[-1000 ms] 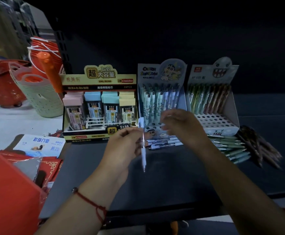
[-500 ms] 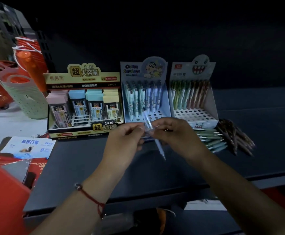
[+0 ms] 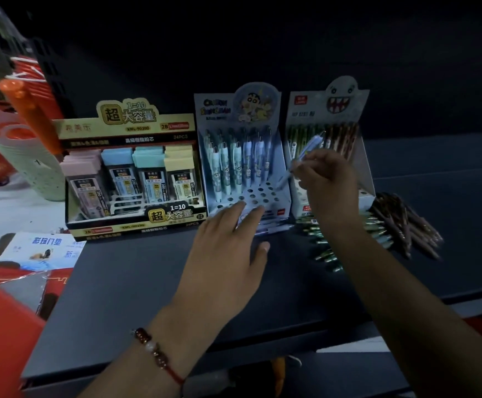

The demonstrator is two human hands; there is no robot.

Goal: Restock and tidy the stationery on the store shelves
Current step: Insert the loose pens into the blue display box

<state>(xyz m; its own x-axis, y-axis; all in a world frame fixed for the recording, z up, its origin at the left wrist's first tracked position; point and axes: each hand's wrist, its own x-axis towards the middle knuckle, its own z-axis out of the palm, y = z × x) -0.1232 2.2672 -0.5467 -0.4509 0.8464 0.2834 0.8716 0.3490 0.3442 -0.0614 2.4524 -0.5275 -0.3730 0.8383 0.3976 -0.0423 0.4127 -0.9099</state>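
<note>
1. The right hand point(image 3: 327, 182) pinches a pale blue pen point(image 3: 301, 156) between curled fingers, holding it tilted, tip down and to the left, above the right side of the blue box point(image 3: 274, 156).
2. The left hand point(image 3: 228, 248) reaches flat toward the same box, fingers straight and spread, thumb out to the right; its fingertips lie at the box's near edge, over the holed insert (contact with the card cannot be told).
3. The blue box stands upright in the middle of the dark shelf point(image 3: 136, 282), a cartoon figure on its header; pens stand in its far rows, while the near rows of holes are unfilled.
4. Just right of it stands the ghost box point(image 3: 346, 99), partly hidden behind the right hand, with green and brown pens in its far rows.
5. Loose pens point(image 3: 400, 222), green and brown, lie in a heap on the shelf near that box's right front corner.
6. At left, touching the blue box, sits the lead-refill box point(image 3: 125, 136), with pink, blue, green and yellow cases in a row.
7. A red bracelet point(image 3: 153, 351) circles the left wrist.
8. Far left, off the shelf: stacked baskets point(image 3: 30, 173), a blue-and-white packet point(image 3: 41, 249) and red packaging point(image 3: 1, 334) (details too dim to read).
</note>
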